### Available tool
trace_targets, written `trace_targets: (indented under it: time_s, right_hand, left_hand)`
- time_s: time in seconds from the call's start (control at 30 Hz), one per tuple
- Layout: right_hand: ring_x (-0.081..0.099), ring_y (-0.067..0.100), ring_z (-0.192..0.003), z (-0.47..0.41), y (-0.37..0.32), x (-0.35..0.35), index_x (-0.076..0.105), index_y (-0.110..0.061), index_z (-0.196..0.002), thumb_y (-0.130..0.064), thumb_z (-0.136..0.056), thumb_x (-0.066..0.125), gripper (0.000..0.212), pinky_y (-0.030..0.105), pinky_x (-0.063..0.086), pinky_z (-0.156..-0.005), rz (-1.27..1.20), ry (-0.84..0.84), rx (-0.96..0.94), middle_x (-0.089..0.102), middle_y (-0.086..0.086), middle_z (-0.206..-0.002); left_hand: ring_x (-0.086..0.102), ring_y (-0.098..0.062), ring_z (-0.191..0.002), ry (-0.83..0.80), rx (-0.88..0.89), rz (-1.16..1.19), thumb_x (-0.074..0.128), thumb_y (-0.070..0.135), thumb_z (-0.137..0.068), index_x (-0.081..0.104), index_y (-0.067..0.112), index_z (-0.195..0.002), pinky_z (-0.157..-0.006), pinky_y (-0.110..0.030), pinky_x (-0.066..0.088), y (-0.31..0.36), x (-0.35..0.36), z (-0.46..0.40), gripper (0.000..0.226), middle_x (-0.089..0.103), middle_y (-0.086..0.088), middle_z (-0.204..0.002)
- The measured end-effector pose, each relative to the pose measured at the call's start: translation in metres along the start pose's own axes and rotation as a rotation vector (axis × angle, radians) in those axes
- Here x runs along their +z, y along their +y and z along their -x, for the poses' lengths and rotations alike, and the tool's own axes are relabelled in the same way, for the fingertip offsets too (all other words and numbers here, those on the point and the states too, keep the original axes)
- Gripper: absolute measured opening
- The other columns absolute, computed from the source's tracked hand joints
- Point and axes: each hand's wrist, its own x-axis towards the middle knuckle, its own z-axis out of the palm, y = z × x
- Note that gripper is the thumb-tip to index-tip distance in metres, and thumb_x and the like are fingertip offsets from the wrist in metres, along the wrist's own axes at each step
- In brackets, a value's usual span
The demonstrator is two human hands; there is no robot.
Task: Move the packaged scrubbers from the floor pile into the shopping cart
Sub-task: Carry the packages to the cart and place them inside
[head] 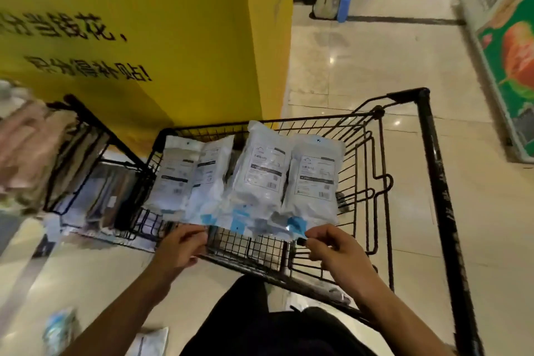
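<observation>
While both hands hold them up, several packaged scrubbers (pixel 260 176) hang fanned out over the basket of the black wire shopping cart (pixel 372 170). They are white plastic packs with printed labels and blue parts at the lower ends; four lie side by side, partly overlapping, with their near edges toward the person. Through the wire I cannot tell what lies at the bottom of the basket, because the packs cover most of it.

The left hand (pixel 180 246) has its fingers curled and pinches the near edge of the packs on the left side. The right hand (pixel 329 248) also has its fingers curled closed, and it pinches the blue end of the packs on the right side. Both forearms reach forward over the near rim of the cart.

On the floor (pixel 361 72), which is of glossy beige tiles with dark lines, two more packs (pixel 150 341) lie near the person's feet at the lower left. Just to the left of the cart stands a black wire rack (pixel 95 170) that holds flat goods, blurred. Behind the cart rises a yellow pillar (pixel 173 26) with black characters printed on it. At the right edge stands a green display box (pixel 508 46) with a picture of fruit, well apart from the cart.
</observation>
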Motion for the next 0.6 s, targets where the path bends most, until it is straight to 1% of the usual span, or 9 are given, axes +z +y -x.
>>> trace_targets:
  time_s: [0.07,0.13,0.23,0.27,0.3,0.33,0.4,0.5,0.6]
  right_hand:
    - [0.074,0.019,-0.092,0.002,0.001,0.001,0.076,-0.029,-0.093,-0.023,-0.094,0.072,0.007,0.036,0.055,-0.086,0.026,-0.086,-0.032,0.078,-0.007,-0.092]
    - [0.073,0.018,-0.089,0.005,-0.001,0.014,0.076,-0.027,-0.094,-0.021,-0.095,0.071,0.007,0.033,0.054,-0.084,0.099,-0.189,-0.063,0.077,-0.002,-0.091]
    - [0.068,0.0,-0.081,0.015,-0.006,0.046,0.074,-0.031,-0.085,-0.016,-0.093,0.073,0.017,0.018,0.05,-0.077,0.216,-0.344,-0.138,0.075,-0.009,-0.084]
    - [0.068,0.0,-0.08,0.019,-0.004,0.058,0.074,-0.032,-0.082,-0.017,-0.093,0.073,0.019,0.016,0.049,-0.076,0.253,-0.401,-0.163,0.074,-0.01,-0.081]
    - [0.071,0.005,-0.081,0.023,-0.001,0.069,0.074,-0.034,-0.082,-0.021,-0.093,0.073,0.017,0.02,0.051,-0.077,0.297,-0.448,-0.182,0.075,-0.01,-0.081]
    - [0.073,0.011,-0.082,0.028,0.0,0.08,0.075,-0.037,-0.084,-0.027,-0.091,0.074,0.012,0.028,0.054,-0.078,0.349,-0.488,-0.196,0.076,-0.01,-0.083]
    - [0.075,0.017,-0.082,0.041,0.004,0.101,0.074,-0.038,-0.086,-0.032,-0.091,0.075,0.008,0.038,0.057,-0.079,0.427,-0.584,-0.229,0.077,-0.009,-0.085]
    - [0.075,0.02,-0.08,0.071,0.006,0.134,0.075,-0.029,-0.09,-0.027,-0.095,0.073,0.006,0.035,0.057,-0.076,0.519,-0.724,-0.274,0.077,-0.003,-0.085]
    - [0.074,0.021,-0.083,0.102,0.011,0.166,0.074,-0.028,-0.093,-0.027,-0.096,0.071,0.005,0.033,0.054,-0.074,0.597,-0.865,-0.288,0.076,-0.001,-0.086]
  left_hand:
    - [0.071,-0.025,-0.093,0.074,-0.031,0.053,0.063,0.015,-0.103,0.071,0.017,-0.107,-0.078,-0.034,0.05,-0.017,0.002,0.025,0.009,0.076,-0.012,-0.101]
    - [0.071,-0.024,-0.089,0.134,-0.089,0.133,0.062,0.016,-0.103,0.07,0.016,-0.106,-0.076,-0.033,0.05,-0.043,0.001,0.049,0.009,0.075,-0.012,-0.1]
    - [0.068,-0.022,-0.083,0.226,-0.18,0.247,0.06,0.015,-0.104,0.068,0.011,-0.11,-0.071,-0.029,0.047,-0.088,-0.002,0.088,0.011,0.073,-0.011,-0.098]
    - [0.067,-0.022,-0.081,0.259,-0.206,0.284,0.06,0.014,-0.104,0.067,0.009,-0.111,-0.069,-0.028,0.045,-0.104,-0.003,0.104,0.011,0.072,-0.011,-0.095]
    - [0.066,-0.021,-0.079,0.292,-0.231,0.319,0.06,0.013,-0.103,0.066,0.009,-0.111,-0.067,-0.027,0.044,-0.12,-0.005,0.121,0.01,0.071,-0.01,-0.094]
    - [0.065,-0.021,-0.078,0.332,-0.256,0.352,0.061,0.013,-0.103,0.066,0.009,-0.11,-0.067,-0.027,0.043,-0.136,-0.007,0.139,0.009,0.071,-0.01,-0.094]
    - [0.065,-0.021,-0.079,0.411,-0.31,0.439,0.06,0.01,-0.103,0.066,0.009,-0.108,-0.069,-0.028,0.044,-0.169,-0.013,0.177,0.008,0.07,-0.01,-0.092]
    - [0.061,-0.022,-0.075,0.524,-0.364,0.619,0.058,0.003,-0.103,0.066,0.005,-0.108,-0.068,-0.027,0.041,-0.215,-0.021,0.231,0.01,0.067,-0.013,-0.09]
    - [0.063,-0.022,-0.077,0.65,-0.396,0.709,0.059,0.007,-0.103,0.068,0.006,-0.109,-0.068,-0.029,0.044,-0.254,-0.025,0.273,0.011,0.069,-0.014,-0.092]
